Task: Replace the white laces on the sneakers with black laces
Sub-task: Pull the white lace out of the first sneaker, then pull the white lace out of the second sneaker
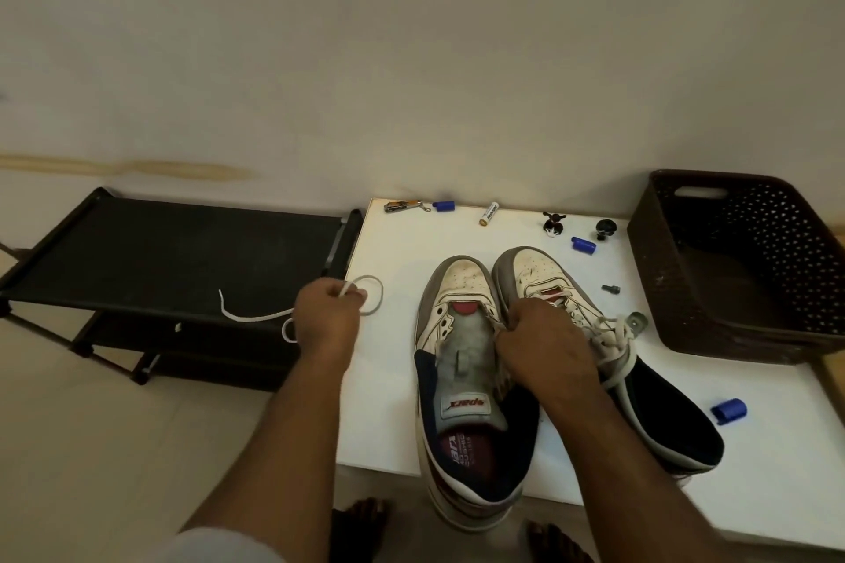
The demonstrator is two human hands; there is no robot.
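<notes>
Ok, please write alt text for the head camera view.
A left hand holds a removed white lace beside two sneakers on a white board, while the right hand grips the still-laced right sneaker.

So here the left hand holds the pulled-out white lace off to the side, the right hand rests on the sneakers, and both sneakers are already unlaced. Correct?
Not quite. Only the left sneaker is unlaced; the right sneaker still has its white lace threaded, as the head view shows. The rest holds: the left hand holds the pulled-out white lace off to the side, and the right hand rests on the sneakers.
</notes>
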